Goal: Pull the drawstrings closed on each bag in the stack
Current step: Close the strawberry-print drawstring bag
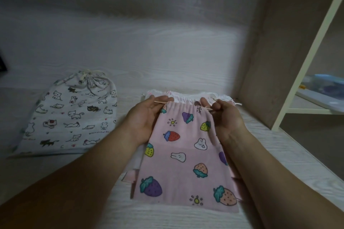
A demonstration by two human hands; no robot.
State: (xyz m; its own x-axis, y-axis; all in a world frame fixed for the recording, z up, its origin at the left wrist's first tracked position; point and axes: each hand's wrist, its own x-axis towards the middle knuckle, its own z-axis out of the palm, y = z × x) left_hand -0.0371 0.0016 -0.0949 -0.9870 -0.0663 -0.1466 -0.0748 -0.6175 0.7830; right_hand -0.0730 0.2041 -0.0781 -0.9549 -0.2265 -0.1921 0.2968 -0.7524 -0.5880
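1. Where the cat-print bag [68, 117] lies, at the left of the frame, its neck is gathered tight and knotted. It reads as done and lies well apart from the stack.
2. Left hand [143, 117], centre-left: palm up, fingers curled. Thumb and fingertips pinch the left cord [163, 102], a thin tan line that leaves the bag's neck on that side.
3. Pink strawberry bag [186, 154], centre: flat on the pale wood-grain table [111, 210], on top of the stack. The neck is only lightly puckered and the mouth is mostly wide. A white hem [186, 96] of a lower bag peeks out just above it.
4. Right hand [225, 117], centre-right: fingers curled, pinching the right cord [209, 109] at the other end of the neck. The light is dim, so I cannot tell whether it holds one strand or a loop.
5. Step in hand, as I judge it: cinching the pink bag.
   - Draw both cords outward, level with the channel and with equal pull, so the cloth bunches toward the middle.
   - Keep the pinch on the cord alone, not on the fabric.
   - The bag looks light and may lift or skid, so a wrist resting on it would steady it.
   - Watch that the bags beneath are not dragged askew.
6. Shelf frame [307, 57], far right: cream upright, clear of the work.
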